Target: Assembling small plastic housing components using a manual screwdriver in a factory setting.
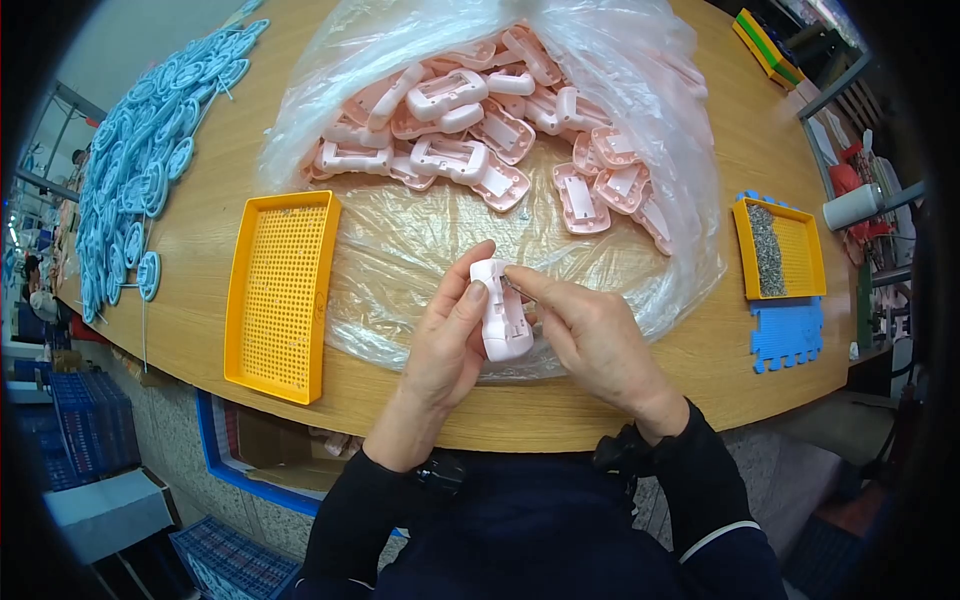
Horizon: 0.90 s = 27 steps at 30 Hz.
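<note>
1. One round wooden table (620, 400) fills the view; both hands work above its near edge.
2. Clear plastic bag (400, 250) lies open across the middle, with a heap of pink housings (470, 130) spilling from it.
3. Pile of pale blue plastic parts (140, 170) sits at far left.
4. Empty yellow mesh tray (280, 295) lies left of the hands; a smaller yellow tray (800, 250) with small grey metal bits lies right, a blue foam mat (787, 335) just beside it.
5. Left hand (450, 340) is wrapped around one pink housing (503, 315), thumb on its side, held over the bag's near edge.
6. Right hand (590, 335) pinches something tiny at the housing's top; too small to tell what.
7. The housing looks like light, stiff, smooth moulded plastic, so likely slippery; best gripped by its long sides, as here.
</note>
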Tool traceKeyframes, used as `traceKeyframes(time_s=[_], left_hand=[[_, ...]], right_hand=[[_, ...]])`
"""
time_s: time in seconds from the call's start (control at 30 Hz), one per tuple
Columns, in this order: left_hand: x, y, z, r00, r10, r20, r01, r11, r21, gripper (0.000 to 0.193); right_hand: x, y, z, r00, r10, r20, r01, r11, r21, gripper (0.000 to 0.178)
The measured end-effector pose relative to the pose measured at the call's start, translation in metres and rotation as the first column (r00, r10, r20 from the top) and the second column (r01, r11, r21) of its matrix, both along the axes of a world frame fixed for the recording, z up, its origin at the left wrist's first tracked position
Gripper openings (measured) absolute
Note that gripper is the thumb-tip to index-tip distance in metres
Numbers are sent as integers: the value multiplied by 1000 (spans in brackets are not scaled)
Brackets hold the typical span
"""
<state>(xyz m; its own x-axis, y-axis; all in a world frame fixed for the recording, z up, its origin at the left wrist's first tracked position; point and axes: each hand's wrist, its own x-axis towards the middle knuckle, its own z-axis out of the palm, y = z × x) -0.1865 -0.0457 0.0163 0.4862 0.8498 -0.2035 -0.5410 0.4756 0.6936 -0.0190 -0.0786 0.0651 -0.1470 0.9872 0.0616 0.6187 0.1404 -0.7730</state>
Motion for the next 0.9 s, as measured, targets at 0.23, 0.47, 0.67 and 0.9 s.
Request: traceKeyframes(time_s=[0.23, 0.47, 0.67, 0.9], left_hand=[[-1, -1, -6, 995, 6, 96, 4, 995, -99, 49], [-1, -3, -14, 986, -14, 165, 45, 982, -186, 49], [1, -3, -17, 982, -12, 188, 51, 977, -207, 48], [-3, -1, -17, 948, -25, 316, 85, 980, -177, 47]], right_hand=[[-6, -4, 0, 980, -17, 198, 7, 999, 52, 41], [-3, -5, 9, 956, 30, 291, -47, 998, 49, 44], [-3, -5, 15, 946, 37, 323, -44, 999, 16, 43], [6, -3, 13, 975, 35, 218, -32, 999, -18, 40]])
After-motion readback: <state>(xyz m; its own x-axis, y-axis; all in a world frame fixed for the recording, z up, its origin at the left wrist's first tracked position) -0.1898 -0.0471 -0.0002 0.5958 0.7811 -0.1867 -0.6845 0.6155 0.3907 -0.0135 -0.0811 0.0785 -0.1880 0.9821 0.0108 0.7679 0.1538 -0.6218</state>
